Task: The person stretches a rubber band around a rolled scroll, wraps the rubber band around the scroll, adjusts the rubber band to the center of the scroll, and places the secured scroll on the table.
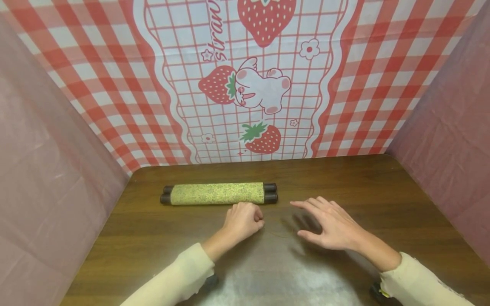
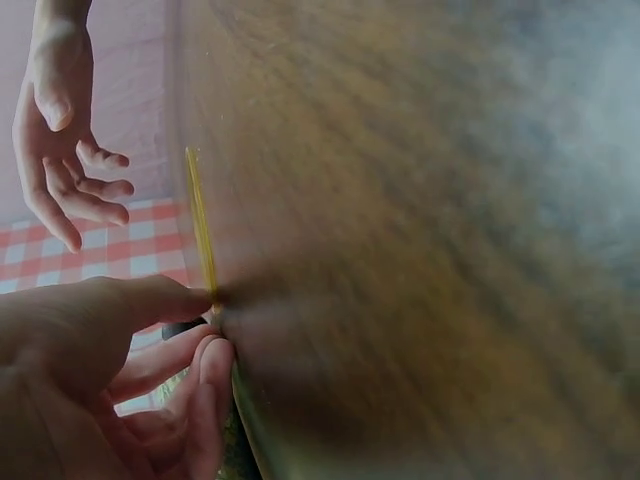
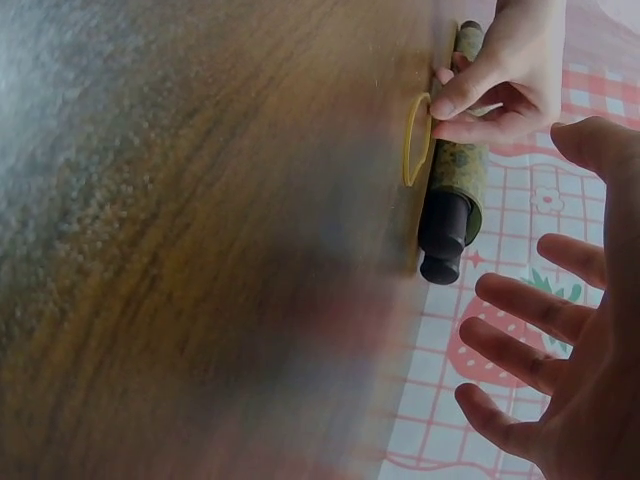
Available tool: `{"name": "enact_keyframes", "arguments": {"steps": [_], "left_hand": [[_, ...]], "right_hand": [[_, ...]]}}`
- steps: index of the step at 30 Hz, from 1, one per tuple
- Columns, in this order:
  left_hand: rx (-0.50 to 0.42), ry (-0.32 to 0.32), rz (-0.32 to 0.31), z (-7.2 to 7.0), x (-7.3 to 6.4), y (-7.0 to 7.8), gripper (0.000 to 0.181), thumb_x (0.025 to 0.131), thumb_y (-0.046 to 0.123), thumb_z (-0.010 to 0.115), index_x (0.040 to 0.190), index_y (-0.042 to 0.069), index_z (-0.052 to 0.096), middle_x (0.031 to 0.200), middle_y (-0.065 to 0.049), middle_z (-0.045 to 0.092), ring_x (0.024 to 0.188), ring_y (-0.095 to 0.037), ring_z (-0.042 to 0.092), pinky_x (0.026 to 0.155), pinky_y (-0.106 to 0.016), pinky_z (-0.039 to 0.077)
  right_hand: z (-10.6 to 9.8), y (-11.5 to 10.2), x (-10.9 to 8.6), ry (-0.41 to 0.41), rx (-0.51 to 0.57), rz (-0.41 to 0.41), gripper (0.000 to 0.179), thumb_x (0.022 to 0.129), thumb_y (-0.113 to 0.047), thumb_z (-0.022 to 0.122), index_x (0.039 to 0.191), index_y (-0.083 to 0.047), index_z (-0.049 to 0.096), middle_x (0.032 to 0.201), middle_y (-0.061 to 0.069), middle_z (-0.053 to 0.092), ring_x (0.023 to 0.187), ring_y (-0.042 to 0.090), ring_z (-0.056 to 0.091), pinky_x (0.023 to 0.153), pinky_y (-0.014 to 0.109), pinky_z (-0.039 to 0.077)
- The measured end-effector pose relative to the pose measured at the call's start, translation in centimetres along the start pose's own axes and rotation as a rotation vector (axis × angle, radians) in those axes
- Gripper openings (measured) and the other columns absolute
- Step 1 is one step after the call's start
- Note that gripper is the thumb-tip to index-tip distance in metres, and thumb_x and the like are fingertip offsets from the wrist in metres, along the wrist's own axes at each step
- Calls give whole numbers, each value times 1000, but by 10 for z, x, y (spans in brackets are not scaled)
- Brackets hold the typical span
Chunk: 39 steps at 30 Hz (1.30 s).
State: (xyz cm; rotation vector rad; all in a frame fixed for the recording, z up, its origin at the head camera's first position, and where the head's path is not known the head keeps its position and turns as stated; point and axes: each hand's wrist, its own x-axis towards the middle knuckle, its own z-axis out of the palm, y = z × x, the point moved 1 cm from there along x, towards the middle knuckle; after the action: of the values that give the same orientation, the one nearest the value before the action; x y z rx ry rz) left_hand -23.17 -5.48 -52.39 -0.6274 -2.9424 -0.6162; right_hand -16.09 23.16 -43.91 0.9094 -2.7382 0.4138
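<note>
We log the scroll [image 1: 218, 193] toward the far edge of the surface [image 1: 344, 174]; left grip [image 1: 242, 222] pinches the yellow band [image 2: 201, 222]; right grip [image 1: 332, 226] spread, empty; we judge scroll rolled up, band off, unrolling not done.

A glossy wood-grain tabletop [image 1: 153, 246] fills six o'clock, a matt, cloth-like scroll [image 1: 217, 194] with smooth knobs [image 1: 270, 198] lies at seven, creased gingham cloth [image 1: 377, 72] hangs at twelve.
</note>
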Motion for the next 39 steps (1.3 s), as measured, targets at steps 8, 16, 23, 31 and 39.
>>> {"name": "enact_keyframes", "arguments": {"steps": [8, 16, 23, 31, 39], "left_hand": [[3, -10, -1, 0, 2, 3, 10, 89, 38, 93, 95, 32, 89, 89, 16, 86, 72, -1, 72, 64, -21, 57], [39, 6, 4, 3, 4, 7, 9, 86, 24, 88, 85, 34, 88, 81, 15, 83, 73, -10, 75, 58, -25, 54], [56, -22, -27, 2, 4, 11, 18, 84, 18, 82, 80, 35, 85, 83, 14, 83, 70, -11, 73, 53, -26, 51], [76, -28, -16, 5, 3, 11, 17, 87, 19, 81, 82, 34, 85, 83, 16, 82, 68, -9, 71, 52, -25, 49], [36, -21, 65, 7, 3, 7, 13, 88, 14, 79, 88, 27, 82, 83, 12, 77, 68, -5, 66, 54, -19, 48]], "right_hand": [[0, -1, -1, 6, -8, -5, 76, 88, -49, 89, 156, -26, 64, 129, -1, 78, 112, 17, 69, 82, 31, 51], [-2, -1, -1, 7, -7, -3, 76, 89, -50, 88, 157, -27, 63, 129, -1, 78, 112, 16, 69, 81, 29, 50], [-3, -3, 0, 7, -7, -7, 76, 88, -50, 88, 156, -25, 64, 130, -1, 78, 112, 17, 69, 82, 32, 52], [-3, -4, -1, 10, -14, -10, 75, 89, -50, 88, 156, -25, 65, 130, -1, 78, 112, 17, 69, 82, 33, 51], [-2, -2, -1, 19, -28, -15, 76, 88, -51, 88, 156, -27, 65, 131, -4, 78, 112, 15, 68, 82, 32, 51]]}}
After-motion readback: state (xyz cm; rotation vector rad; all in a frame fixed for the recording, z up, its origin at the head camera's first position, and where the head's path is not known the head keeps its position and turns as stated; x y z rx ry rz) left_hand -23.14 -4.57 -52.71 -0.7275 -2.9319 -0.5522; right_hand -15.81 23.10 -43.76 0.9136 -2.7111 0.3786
